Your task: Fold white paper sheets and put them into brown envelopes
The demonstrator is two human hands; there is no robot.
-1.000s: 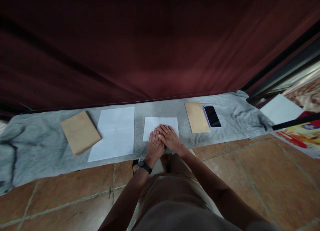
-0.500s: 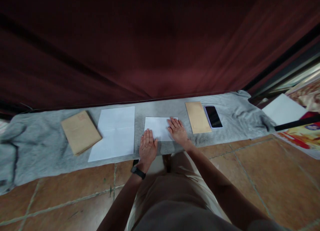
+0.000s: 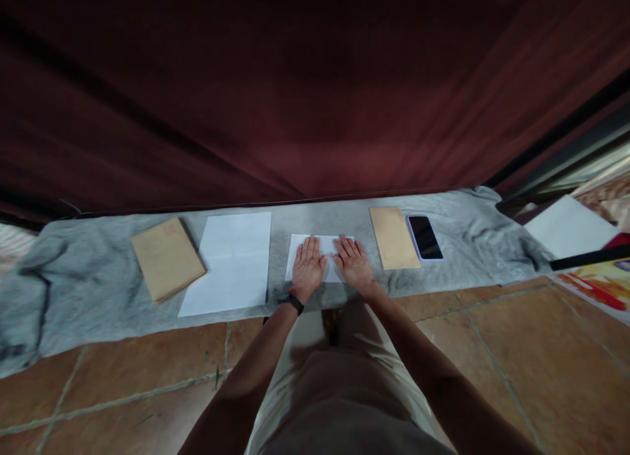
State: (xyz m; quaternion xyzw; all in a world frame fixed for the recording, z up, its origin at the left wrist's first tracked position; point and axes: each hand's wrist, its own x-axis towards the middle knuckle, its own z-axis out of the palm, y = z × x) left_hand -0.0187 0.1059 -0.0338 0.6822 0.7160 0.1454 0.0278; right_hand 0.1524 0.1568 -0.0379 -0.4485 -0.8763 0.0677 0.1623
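Note:
A small folded sheet of white paper lies in front of me on a grey cloth. My left hand rests flat on its left half, fingers stretched toward the far edge; a dark watch sits on that wrist. Flat on the right half is my right hand, its fingers slightly spread. The two thumbs point at each other across a narrow gap. Much of the paper is hidden under both palms. Neither hand grips anything.
Left of the hands are a larger white sheet and a stack of brown envelopes overlapping its edge. A single brown envelope and a phone lie to the right. The grey cloth covers a narrow bench beside a dark red curtain.
My left hand has slid forward and right, from the paper's near left corner onto its left half. My right hand stays on the right half. The view has shifted slightly.

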